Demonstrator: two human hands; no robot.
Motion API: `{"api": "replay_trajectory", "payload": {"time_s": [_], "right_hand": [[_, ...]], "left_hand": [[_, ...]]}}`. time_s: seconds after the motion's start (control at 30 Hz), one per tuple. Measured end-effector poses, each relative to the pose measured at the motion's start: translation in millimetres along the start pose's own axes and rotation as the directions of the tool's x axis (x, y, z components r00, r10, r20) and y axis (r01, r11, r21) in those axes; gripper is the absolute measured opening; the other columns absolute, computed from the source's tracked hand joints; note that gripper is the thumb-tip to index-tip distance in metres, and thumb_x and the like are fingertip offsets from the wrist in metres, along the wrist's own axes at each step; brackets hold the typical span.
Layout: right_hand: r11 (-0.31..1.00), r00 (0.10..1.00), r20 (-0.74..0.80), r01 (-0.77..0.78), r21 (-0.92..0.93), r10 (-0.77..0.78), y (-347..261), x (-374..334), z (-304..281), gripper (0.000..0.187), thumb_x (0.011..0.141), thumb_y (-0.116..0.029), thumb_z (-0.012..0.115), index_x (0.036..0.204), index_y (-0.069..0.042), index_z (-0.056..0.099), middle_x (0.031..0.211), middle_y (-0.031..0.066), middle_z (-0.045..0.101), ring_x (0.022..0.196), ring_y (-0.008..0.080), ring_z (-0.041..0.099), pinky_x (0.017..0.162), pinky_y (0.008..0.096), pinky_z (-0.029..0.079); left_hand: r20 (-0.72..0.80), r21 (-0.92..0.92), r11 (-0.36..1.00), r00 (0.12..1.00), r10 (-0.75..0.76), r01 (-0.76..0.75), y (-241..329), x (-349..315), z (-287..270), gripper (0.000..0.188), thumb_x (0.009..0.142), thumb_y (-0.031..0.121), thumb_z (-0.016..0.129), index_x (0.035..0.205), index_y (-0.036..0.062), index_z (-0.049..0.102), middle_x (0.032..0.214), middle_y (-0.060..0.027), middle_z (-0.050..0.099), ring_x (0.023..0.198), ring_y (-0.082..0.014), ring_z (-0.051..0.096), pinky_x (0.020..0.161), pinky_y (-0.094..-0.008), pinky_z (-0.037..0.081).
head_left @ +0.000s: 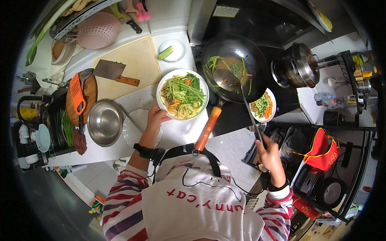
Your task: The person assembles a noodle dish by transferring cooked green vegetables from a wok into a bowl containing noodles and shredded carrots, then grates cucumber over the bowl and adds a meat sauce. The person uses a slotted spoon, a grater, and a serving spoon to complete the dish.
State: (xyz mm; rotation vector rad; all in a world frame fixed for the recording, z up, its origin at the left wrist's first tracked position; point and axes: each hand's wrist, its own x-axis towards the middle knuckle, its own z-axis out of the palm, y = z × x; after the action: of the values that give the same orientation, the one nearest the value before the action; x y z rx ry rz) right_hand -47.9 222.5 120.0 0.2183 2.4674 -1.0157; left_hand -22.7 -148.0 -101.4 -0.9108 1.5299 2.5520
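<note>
My left hand (156,120) grips the lower left rim of a white bowl (206,96) heaped with shredded green vegetables (184,94), carrot strips and pale pieces. It is beside the wok at the counter's edge. My right hand (270,156) is closed round the dark handle of a perforated skimmer (226,80). The skimmer's head rests in the black wok (215,44), over brownish liquid with green stalks and a few carrot bits. The wok's wooden handle (209,127) points toward me. Right of the wok, a white plate (274,105) holds shredded greens and carrot.
A cleaver (116,72) lies on the cutting board (146,50). Left of my hand are a steel bowl (105,122) and a clear dish (130,130). A small bowl (181,51) holds a green piece. At right stands a lidded pot (302,64); a shelf rack (354,152) is beside me.
</note>
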Motion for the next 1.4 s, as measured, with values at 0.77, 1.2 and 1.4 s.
{"api": "replay_trajectory", "payload": {"time_s": [0.77, 1.2, 1.4], "right_hand": [[0.967, 0.994, -0.103, 0.067, 0.248, -0.042, 63.6, 110.1, 11.5, 0.025, 0.093, -0.02, 0.049, 0.092, 0.004, 0.055, 0.051, 0.0067, 0.049, 0.031, 0.014, 0.046, 0.03, 0.0287, 0.034], [0.946, 0.821, 0.57, -0.211, 0.248, 0.033, 82.5, 168.0, -137.3, 0.02, 0.093, -0.017, 0.05, 0.086, 0.001, 0.056, 0.057, 0.0045, 0.053, 0.033, 0.0122, 0.045, 0.03, 0.024, 0.032], [0.901, 0.619, 0.785, -0.36, 0.242, 0.036, 71.9, 205.1, -172.4, 0.024, 0.092, -0.02, 0.052, 0.102, 0.001, 0.058, 0.059, 0.0073, 0.053, 0.035, 0.0123, 0.045, 0.032, 0.0226, 0.032]], "left_hand": [[-0.163, -0.148, 0.98, 0.975, -0.154, 0.13, -43.1, 3.2, -15.3, 0.043, 0.076, -0.001, 0.054, 0.117, -0.0009, 0.044, 0.103, -0.0166, 0.059, 0.089, -0.0304, 0.064, 0.075, -0.0415, 0.057], [-0.012, -0.121, 0.976, 0.983, -0.182, 0.179, -18.4, -136.9, 97.9, 0.044, 0.092, 0.022, 0.053, 0.127, -0.0041, 0.043, 0.101, -0.013, 0.064, 0.085, -0.0213, 0.066, 0.073, -0.0309, 0.054], [-0.184, 0.112, 0.993, 0.983, -0.01, 0.032, -32.2, -151.9, 154.2, 0.04, 0.089, 0.019, 0.058, 0.124, -0.0006, 0.05, 0.093, -0.0108, 0.066, 0.066, -0.0132, 0.06, 0.052, -0.0238, 0.05]]}}
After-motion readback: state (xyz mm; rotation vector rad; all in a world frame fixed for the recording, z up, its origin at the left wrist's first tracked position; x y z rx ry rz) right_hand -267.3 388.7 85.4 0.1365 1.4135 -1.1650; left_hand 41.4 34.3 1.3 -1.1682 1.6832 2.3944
